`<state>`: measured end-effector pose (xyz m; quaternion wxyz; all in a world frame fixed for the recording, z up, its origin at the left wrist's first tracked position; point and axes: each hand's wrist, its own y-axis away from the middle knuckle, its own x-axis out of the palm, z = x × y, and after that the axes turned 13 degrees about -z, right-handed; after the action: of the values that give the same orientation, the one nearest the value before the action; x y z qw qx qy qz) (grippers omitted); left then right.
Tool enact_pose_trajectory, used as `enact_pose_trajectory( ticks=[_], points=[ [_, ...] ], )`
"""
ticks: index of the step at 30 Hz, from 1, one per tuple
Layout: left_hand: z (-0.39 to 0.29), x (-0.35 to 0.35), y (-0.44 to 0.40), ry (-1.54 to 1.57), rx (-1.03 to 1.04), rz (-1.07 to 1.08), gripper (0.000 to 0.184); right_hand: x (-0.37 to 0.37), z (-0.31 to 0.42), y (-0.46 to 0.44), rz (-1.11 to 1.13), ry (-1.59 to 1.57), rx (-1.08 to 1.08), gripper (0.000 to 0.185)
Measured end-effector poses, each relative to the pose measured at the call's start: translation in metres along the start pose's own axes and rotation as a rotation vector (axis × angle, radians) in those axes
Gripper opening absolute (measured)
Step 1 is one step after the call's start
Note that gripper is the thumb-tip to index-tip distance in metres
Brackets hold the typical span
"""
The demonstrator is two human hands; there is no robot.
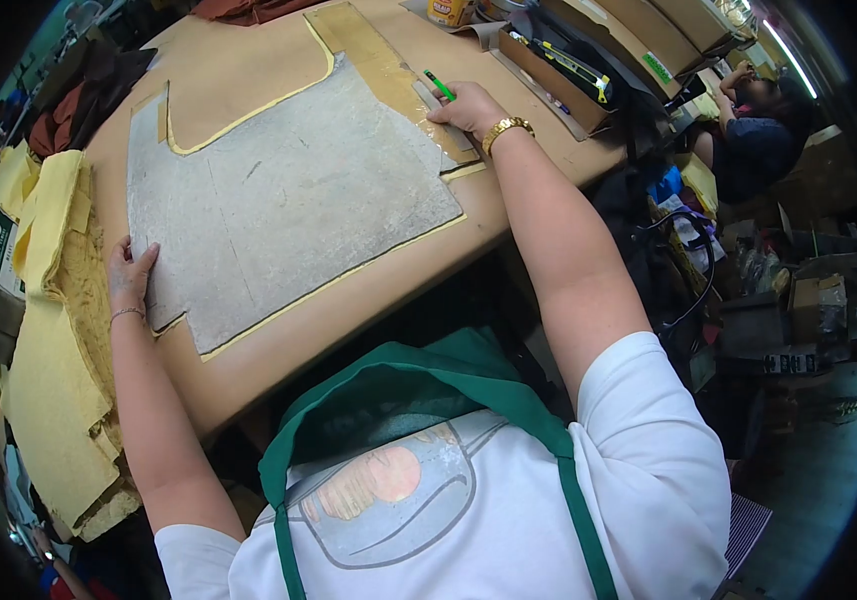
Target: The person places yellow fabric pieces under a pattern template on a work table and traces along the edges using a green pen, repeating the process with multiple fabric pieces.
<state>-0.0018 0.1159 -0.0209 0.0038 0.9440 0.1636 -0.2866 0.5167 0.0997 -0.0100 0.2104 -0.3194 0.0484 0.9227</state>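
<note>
A large grey pattern board [298, 190] lies on the table over a yellow sheet [333, 282], whose edge shows as a thin border. Brown tape covers a strip along the board's top right. My left hand [130, 275] rests at the board's left edge, thumb and fingers apart, with the thumb on its surface. A green pencil [438, 84] is pinched in my right hand [472, 108], which sits at the taped right end of the board. The pencil's lower end is hidden by the fingers.
Folded yellow sheets [63, 300] are stacked at the left. A cardboard box [558, 80] with a yellow-and-black cutter [573, 65] stands beyond my right hand. Dark cloth [98, 90] lies at the far left. Another person [763, 140] sits at the right.
</note>
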Motion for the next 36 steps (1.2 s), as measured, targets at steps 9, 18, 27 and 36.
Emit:
enact_pose_trajectory(
  ticks=[9, 18, 27, 36],
  points=[
    [-0.001, 0.0, 0.001, -0.069, 0.076, -0.014, 0.058, -0.008, 0.011, 0.015, 0.041, 0.112, -0.053, 0.048],
    [-0.002, 0.001, 0.001, -0.098, 0.098, -0.044, 0.054, -0.011, 0.008, 0.017, 0.051, 0.082, -0.062, 0.048],
    [-0.012, 0.001, 0.009, -0.204, 0.212, -0.108, 0.056, -0.01, 0.008, 0.015, -0.009, 0.174, -0.168, 0.04],
    [-0.003, 0.001, 0.005, -0.133, 0.158, -0.068, 0.055, -0.009, 0.007, 0.016, -0.013, 0.1, -0.11, 0.04]
  ],
)
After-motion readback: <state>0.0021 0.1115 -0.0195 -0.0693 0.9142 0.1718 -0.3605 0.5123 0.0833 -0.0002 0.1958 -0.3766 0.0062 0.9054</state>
